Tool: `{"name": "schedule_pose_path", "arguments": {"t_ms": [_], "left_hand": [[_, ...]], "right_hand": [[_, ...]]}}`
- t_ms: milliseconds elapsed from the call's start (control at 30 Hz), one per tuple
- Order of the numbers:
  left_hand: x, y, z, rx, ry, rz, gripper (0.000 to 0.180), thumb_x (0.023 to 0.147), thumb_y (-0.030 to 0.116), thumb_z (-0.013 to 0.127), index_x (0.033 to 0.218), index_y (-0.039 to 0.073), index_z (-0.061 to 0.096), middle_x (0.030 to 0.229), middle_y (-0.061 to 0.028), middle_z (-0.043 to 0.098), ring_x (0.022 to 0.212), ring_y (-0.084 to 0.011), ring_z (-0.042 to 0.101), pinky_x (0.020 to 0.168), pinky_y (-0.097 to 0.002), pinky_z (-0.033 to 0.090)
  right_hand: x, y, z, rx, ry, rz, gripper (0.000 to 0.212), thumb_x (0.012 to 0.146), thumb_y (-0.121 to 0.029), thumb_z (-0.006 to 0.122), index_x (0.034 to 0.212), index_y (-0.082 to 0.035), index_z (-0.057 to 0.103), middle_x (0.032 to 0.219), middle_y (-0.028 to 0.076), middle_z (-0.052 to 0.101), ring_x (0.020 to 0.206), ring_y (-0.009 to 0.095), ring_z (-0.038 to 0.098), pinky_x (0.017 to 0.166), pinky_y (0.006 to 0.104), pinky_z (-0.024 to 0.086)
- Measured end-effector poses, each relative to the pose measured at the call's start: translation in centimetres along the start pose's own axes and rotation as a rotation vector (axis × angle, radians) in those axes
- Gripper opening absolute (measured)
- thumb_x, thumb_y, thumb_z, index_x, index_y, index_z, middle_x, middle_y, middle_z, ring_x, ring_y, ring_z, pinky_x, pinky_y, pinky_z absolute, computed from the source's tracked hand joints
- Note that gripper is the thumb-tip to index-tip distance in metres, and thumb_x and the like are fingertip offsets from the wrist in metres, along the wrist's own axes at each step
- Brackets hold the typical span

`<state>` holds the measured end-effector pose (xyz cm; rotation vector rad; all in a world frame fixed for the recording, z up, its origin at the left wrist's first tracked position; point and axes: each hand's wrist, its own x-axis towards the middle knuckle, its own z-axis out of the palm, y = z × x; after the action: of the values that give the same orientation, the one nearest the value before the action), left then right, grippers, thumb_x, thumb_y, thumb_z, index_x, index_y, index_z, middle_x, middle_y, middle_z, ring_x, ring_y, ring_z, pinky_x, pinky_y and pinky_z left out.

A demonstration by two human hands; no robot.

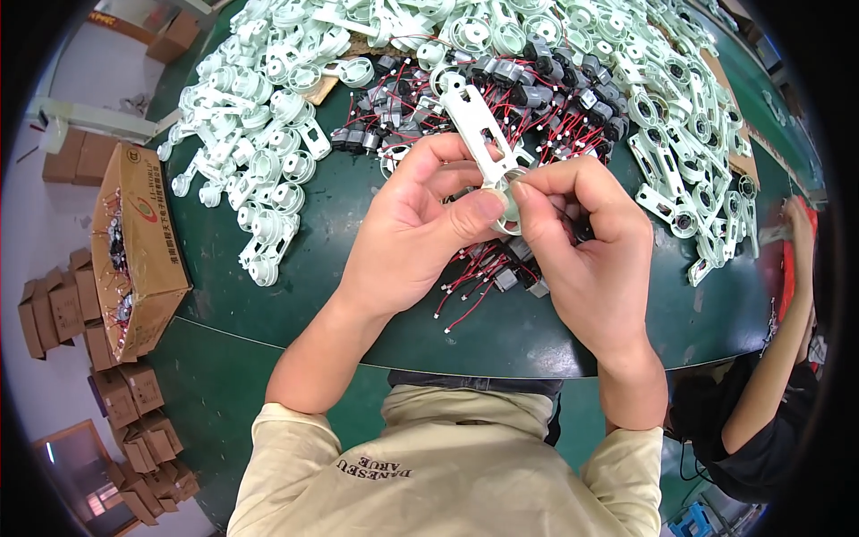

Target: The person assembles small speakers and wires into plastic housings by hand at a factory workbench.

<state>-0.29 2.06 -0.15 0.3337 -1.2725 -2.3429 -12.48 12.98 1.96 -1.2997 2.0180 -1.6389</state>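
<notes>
Above the near part of the green table, my left hand [420,224] grips a pale green plastic housing [472,116], long and slotted with a round end. Its thumb presses on that round end. My right hand [591,242] pinches at the same round end from the other side; whether a small part sits between its fingertips is hidden. Behind and below my hands lie small grey motors [564,89] with red wires. A smaller cluster of motors [506,279] is partly covered by my right hand.
Heaps of pale green housings lie at the left [268,134] and the right [689,152]. An open cardboard box [148,259] of wired parts stands by the table's left edge. Stacked cartons [58,309] are farther left. A co-worker's arm [787,313] reaches in at the right.
</notes>
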Motion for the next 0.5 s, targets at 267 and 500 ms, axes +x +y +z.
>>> {"name": "schedule_pose_path", "arguments": {"t_ms": [267, 500], "left_hand": [[-0.05, -0.11, 0.06, 0.008, 0.030, -0.013, 0.039, 0.091, 0.004, 0.062, 0.125, 0.002, 0.043, 0.116, -0.0138, 0.057, 0.102, -0.0176, 0.060, 0.086, -0.0318, 0.054], [0.11, -0.43, 0.34, 0.034, 0.017, 0.009, 0.036, 0.091, 0.001, 0.061, 0.122, 0.002, 0.044, 0.112, -0.0126, 0.059, 0.101, -0.0157, 0.060, 0.084, -0.0280, 0.053]], "right_hand": [[-0.11, 0.16, 0.39, 0.011, 0.016, 0.032, 0.007, 0.080, 0.001, 0.067, 0.080, -0.002, 0.060, 0.068, 0.003, 0.056, 0.055, 0.009, 0.051, 0.048, 0.0235, 0.041], [0.04, 0.29, 0.39, -0.007, 0.010, 0.028, 0.007, 0.081, -0.001, 0.067, 0.080, -0.001, 0.060, 0.066, 0.002, 0.055, 0.054, 0.008, 0.050, 0.048, 0.0231, 0.041]]}}
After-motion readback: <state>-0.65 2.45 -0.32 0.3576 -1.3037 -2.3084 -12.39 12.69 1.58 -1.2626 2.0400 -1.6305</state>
